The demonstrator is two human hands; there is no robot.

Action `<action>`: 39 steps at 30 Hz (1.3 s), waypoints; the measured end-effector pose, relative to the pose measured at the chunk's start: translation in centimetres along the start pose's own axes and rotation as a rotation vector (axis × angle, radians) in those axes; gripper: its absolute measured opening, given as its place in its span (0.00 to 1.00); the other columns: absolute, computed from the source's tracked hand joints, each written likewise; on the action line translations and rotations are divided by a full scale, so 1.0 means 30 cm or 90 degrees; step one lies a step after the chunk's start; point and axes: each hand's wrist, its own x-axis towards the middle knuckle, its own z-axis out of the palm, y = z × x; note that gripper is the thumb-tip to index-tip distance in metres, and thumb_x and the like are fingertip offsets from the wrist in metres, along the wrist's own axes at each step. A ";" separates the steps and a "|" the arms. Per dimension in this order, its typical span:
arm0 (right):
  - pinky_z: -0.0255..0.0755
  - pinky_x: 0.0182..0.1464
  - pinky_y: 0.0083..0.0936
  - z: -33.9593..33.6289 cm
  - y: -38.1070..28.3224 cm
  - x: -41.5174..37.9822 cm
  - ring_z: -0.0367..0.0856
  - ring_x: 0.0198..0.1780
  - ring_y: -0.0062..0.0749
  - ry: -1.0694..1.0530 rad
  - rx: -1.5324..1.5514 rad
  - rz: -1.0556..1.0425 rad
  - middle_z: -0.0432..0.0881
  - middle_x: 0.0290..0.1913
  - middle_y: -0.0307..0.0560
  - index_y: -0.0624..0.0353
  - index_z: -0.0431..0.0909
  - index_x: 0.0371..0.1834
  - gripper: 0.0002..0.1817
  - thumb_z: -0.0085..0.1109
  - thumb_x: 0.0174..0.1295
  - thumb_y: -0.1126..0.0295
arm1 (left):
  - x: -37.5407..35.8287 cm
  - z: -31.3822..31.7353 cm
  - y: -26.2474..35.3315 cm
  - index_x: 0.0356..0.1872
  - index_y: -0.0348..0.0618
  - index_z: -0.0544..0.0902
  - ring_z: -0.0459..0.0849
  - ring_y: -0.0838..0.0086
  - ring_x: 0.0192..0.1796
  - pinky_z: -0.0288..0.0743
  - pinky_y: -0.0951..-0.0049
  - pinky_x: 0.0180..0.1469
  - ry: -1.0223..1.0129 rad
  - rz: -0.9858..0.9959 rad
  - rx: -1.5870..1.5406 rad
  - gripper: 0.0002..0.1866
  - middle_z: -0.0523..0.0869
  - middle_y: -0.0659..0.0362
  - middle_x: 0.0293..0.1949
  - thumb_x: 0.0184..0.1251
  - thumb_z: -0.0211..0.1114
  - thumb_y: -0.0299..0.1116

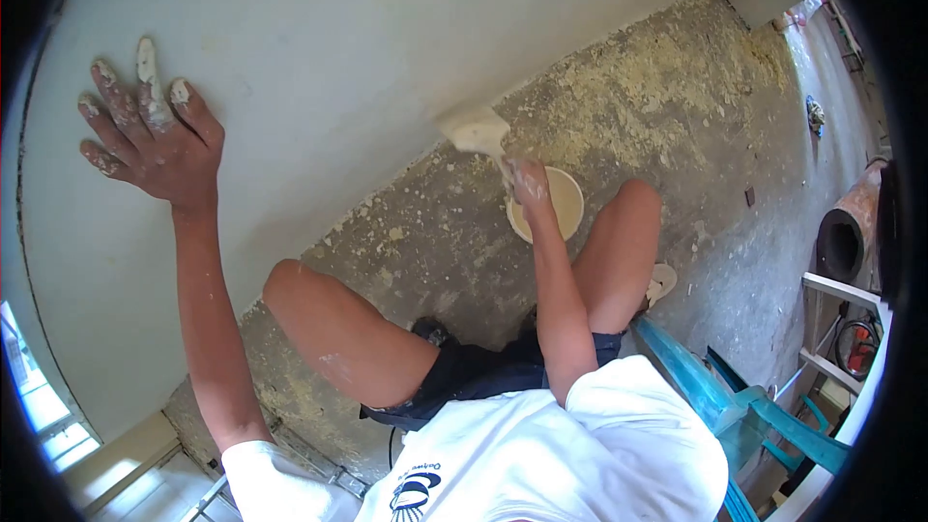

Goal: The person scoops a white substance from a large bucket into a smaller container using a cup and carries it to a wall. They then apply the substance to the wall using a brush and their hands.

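Note:
My left hand [159, 140] rests spread against the pale wall [319, 77], fingers apart and smeared with white paste. In my right hand [530, 184] is the handle of a putty knife [477, 131], my fingers wrapped round it. Its wide blade is coated in whitish paste and is at the foot of the wall, where wall and floor meet. Whether the edge presses on the wall is hard to tell. A round white bucket [572, 209] stands on the floor just beyond my right hand, partly covered by my forearm; pale material shows inside.
The concrete floor [628, 106] is spotted with dried paste. To my right are a teal plastic stool [710, 396], a light-coloured ladder [839, 288] and a large tube [851, 232]. My bent knees flank my right arm. A bright window [43, 396] lies at the far left.

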 end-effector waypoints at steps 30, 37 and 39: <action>0.71 0.35 0.37 -0.314 -0.433 -0.085 0.77 0.34 0.43 -0.078 -0.488 -0.013 0.76 0.31 0.55 0.61 0.69 0.39 0.13 0.50 0.60 0.62 | 0.004 -0.012 0.002 0.47 0.53 0.79 0.55 0.59 0.68 0.30 0.57 0.69 -0.014 -0.011 0.008 0.18 0.67 0.57 0.62 0.62 0.47 0.45; 0.73 0.36 0.37 -0.205 -0.309 -0.007 0.79 0.37 0.43 -0.112 -0.634 -0.046 0.78 0.33 0.53 0.61 0.77 0.33 0.12 0.54 0.54 0.64 | 0.006 -0.009 0.002 0.42 0.53 0.80 0.56 0.57 0.67 0.31 0.55 0.68 0.000 -0.016 -0.002 0.16 0.69 0.57 0.61 0.62 0.48 0.44; 0.73 0.35 0.37 -0.156 -0.279 0.011 0.79 0.36 0.43 -0.104 -0.642 -0.041 0.79 0.33 0.53 0.61 0.78 0.29 0.11 0.55 0.51 0.64 | -0.002 -0.010 -0.007 0.41 0.52 0.80 0.57 0.57 0.67 0.32 0.54 0.68 -0.039 -0.001 0.056 0.15 0.70 0.57 0.60 0.62 0.48 0.44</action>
